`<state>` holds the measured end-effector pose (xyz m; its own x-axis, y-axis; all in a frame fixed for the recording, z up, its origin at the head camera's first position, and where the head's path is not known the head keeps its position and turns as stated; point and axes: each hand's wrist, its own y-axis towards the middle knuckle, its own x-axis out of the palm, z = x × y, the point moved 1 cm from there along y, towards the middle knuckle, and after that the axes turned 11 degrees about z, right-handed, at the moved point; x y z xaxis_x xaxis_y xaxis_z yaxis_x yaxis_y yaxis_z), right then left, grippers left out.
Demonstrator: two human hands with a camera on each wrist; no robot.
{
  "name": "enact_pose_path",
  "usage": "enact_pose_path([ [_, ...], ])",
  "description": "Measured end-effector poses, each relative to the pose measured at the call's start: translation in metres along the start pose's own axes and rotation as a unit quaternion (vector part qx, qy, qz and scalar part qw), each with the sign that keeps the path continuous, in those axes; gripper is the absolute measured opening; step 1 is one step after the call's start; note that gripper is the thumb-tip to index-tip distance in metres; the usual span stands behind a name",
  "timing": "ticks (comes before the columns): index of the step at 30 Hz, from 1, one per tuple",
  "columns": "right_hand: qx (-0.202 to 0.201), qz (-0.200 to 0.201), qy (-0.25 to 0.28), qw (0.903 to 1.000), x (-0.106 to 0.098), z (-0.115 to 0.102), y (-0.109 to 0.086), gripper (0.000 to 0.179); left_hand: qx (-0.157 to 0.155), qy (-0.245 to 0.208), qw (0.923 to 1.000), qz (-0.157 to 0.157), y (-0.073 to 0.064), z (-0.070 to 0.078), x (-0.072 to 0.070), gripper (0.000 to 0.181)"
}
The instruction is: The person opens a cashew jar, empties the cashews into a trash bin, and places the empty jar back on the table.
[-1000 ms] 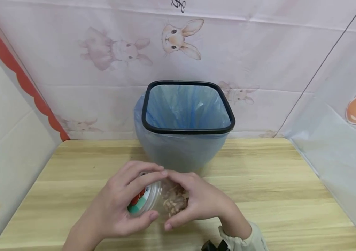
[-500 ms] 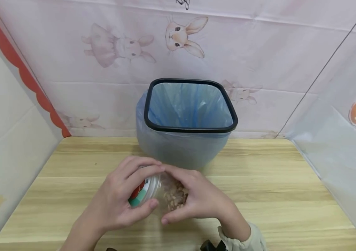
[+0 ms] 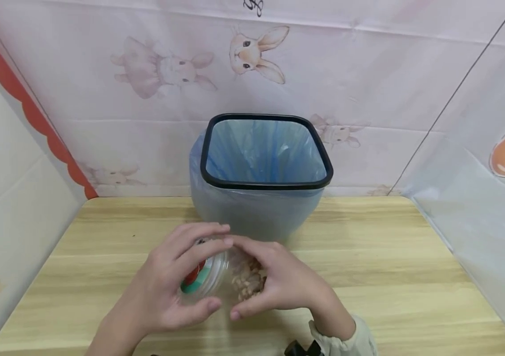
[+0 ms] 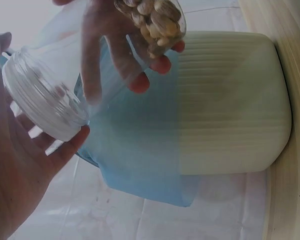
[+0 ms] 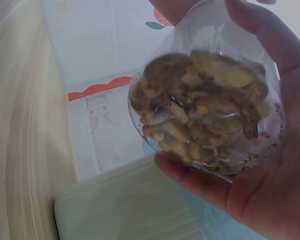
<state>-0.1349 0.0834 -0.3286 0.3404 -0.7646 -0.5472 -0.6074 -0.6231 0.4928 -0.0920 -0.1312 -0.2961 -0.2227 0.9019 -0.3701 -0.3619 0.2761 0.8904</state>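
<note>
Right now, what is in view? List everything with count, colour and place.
Round plastic jar: one, clear, between the hands
Nut-like pieces: many, brown-tan, inside jar
Labelled round lid: one, clear with red-green label, jar's left end
Ribbed bin: one, pale with black rim, on table
Thin plastic bag: one, blue, lining bin
Wood-grain table: one, light yellow-brown, under bin
Rabbit-print sheet: one, pale pink, behind bin
Scalloped trim: one, red, sheet's left edge
Angular object: one, black, bottom edge
Sleeve cuff: one, cream, right wrist
Left hand: one, bare, holding lid
Right hand: one, bare, holding jar

Jar [image 5: 205, 105] in both wrist close-ups
</note>
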Motion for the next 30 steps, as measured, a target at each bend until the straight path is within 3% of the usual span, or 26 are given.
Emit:
enact_pose_path([
  [7,-0.027,-0.018,0.023,0.9992,-0.0004,0.0002,0.0019,0.103,0.039,-0.03,0.9987,0.007,0.0027,0.0041,0.0025,0.044],
  [19,-0.005,0.009,0.004,0.9999,0.003,-0.0039,0.0019,0.107,0.019,0.01,0.9992,0.034,-0.0003,0.0016,0.0023,0.038],
  [25,0.024,0.014,-0.01,0.9996,0.0036,-0.0065,0.0011,0.104,-0.018,0.027,0.9988,0.036,-0.0018,0.003,0.0018,0.037],
  [30,0.015,0.004,0.012,0.9998,0.0023,-0.0044,0.002,0.104,0.0,0.007,0.9996,0.027,0.0007,0.0022,-0.0013,0.045],
])
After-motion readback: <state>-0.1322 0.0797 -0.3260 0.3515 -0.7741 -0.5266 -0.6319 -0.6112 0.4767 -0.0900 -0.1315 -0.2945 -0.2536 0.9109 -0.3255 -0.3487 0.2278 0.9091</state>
